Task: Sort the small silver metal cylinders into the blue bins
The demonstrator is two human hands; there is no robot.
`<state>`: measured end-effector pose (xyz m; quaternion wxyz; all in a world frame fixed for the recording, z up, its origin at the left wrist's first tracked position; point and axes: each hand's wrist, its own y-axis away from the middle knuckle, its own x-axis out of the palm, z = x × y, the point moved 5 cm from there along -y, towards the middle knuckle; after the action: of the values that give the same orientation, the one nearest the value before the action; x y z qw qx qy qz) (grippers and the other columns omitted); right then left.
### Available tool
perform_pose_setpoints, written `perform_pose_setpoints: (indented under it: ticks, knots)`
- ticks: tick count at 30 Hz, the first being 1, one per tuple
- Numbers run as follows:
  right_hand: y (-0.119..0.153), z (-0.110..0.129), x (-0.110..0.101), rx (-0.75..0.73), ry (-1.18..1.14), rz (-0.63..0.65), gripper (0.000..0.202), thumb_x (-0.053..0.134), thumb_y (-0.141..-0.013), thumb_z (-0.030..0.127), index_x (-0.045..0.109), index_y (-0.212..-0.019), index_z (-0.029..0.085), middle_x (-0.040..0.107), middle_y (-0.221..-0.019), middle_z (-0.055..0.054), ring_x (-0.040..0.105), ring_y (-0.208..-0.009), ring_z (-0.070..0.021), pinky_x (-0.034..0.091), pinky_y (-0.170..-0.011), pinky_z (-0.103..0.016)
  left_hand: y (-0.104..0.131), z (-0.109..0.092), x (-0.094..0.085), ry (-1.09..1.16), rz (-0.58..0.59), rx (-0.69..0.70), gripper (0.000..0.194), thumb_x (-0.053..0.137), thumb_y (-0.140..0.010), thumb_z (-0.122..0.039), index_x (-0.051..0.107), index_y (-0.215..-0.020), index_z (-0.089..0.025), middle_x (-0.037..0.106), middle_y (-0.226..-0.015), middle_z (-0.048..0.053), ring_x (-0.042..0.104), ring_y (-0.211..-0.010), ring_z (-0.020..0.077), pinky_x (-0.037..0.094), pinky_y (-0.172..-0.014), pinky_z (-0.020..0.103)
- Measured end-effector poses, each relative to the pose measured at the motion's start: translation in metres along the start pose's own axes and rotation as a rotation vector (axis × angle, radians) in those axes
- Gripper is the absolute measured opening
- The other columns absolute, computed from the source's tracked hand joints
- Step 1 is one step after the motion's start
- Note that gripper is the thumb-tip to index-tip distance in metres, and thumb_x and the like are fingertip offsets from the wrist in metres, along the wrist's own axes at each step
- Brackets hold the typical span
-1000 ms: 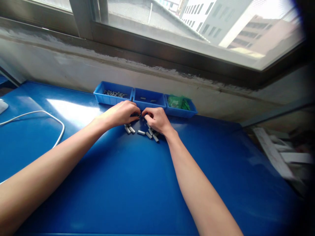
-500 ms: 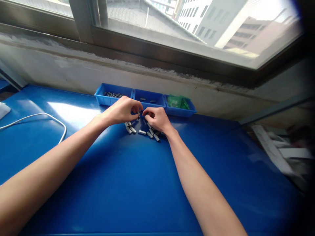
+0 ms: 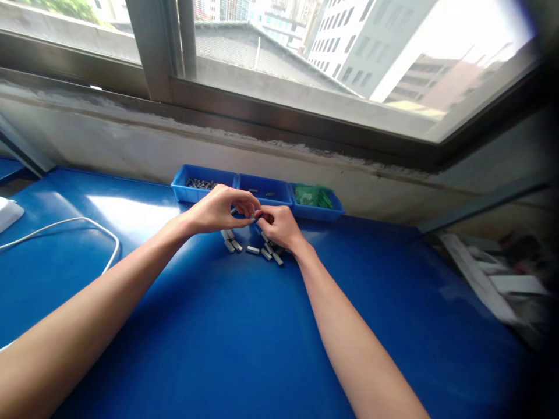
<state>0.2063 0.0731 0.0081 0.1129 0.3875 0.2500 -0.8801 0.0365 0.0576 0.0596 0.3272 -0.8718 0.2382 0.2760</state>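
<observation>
My left hand (image 3: 222, 209) is closed in a pinch, with thumb and forefinger on a small metallic piece (image 3: 252, 217) whose exact kind I cannot make out. Against those fingertips rests my right hand (image 3: 282, 226), its fingers curled and pressed together; what they hold, if anything, is hidden. Below the hands, several small silver-grey metal blocks lie on the blue table (image 3: 209, 326). One block (image 3: 253, 250) sits alone in the middle, others (image 3: 230, 246) lie under my left hand, and a loose cluster (image 3: 268, 251) is partly covered by my right hand.
Behind the hands stand three joined blue bins. The left bin (image 3: 183, 192) holds many small dark parts, the middle bin (image 3: 279, 201) a few pieces, and the right bin (image 3: 332, 214) green items (image 3: 312, 196). A white cable (image 3: 111, 233) curves across the left side, below the window.
My hands have come together, so the fingertips now meet around the small piece. The view has tilted up slightly, and the blocks on the table lie as before.
</observation>
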Motion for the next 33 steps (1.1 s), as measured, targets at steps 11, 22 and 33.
perform_pose_setpoints:
  ticks: [11,22,33]
  knots:
    - [0.001,0.000,0.001,0.016,0.011,0.008,0.021,0.056,-0.074,0.017,0.076,-0.078,0.019,0.058,-0.056,0.003,0.052,-0.054,-0.0124,0.032,-0.057,-0.025,0.018,0.033,-0.068,-0.577,-0.446,-0.272,0.022,0.065,-0.088,-0.032,0.080,-0.099,-0.020,0.078,-0.089,0.007,0.069,-0.082,0.0219,0.055,-0.085,0.037]
    - [-0.001,0.001,0.001,0.033,0.013,0.019,0.020,0.057,-0.073,0.019,0.076,-0.079,0.018,0.059,-0.056,0.002,0.052,-0.056,-0.0128,0.033,-0.059,-0.025,0.003,0.011,-0.025,-0.469,-0.154,-0.011,0.025,0.059,-0.089,-0.025,0.080,-0.101,-0.016,0.075,-0.095,0.008,0.068,-0.081,0.0193,0.052,-0.078,0.029]
    - [-0.001,-0.001,0.002,0.021,0.065,-0.001,0.024,0.055,-0.075,0.017,0.078,-0.081,0.018,0.065,-0.060,0.001,0.054,-0.058,-0.0132,0.033,-0.059,-0.026,0.004,0.012,0.022,-0.452,0.266,-0.064,0.026,0.065,-0.089,-0.022,0.079,-0.109,-0.017,0.075,-0.108,0.010,0.072,-0.096,0.0242,0.054,-0.083,0.029]
